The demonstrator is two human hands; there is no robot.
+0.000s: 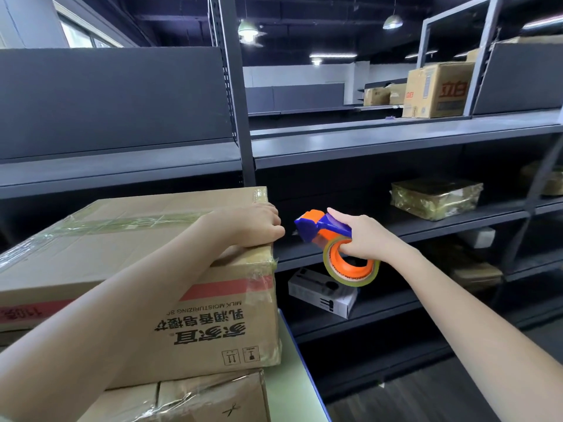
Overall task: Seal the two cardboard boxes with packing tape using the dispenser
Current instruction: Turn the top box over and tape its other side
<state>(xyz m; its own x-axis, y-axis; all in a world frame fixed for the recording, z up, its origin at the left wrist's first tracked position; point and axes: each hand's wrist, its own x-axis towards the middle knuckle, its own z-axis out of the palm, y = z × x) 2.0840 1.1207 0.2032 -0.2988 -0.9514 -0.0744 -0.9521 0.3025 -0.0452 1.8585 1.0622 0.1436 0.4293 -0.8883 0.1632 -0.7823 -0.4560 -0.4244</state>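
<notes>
1. We're in a warehouse aisle. Dark metal shelving [365, 141] runs across the back, and two cartons sit stacked on a pale counter [292, 379] up front.
2. The left hand [253, 223] has its fingers curled over the far right corner of the top box [137, 254], bracing it.
3. The right hand [365, 236] is wrapped round the dispenser [320, 228], which is in the air just off that corner, clear of the cardboard. The tape roll [350, 269] hangs below.
4. A tape strip [122, 226] runs along the top seam and folds over the right edge, so this box looks sealed to me.
5. The lower box [198, 397] shows some tape on its front, but its top is covered, so I can't tell; probably that's what's left.
6. There's open air to the right of the box edge. A small grey carton [323, 292] sits on the shelf beneath the dispenser, near but apart.
</notes>
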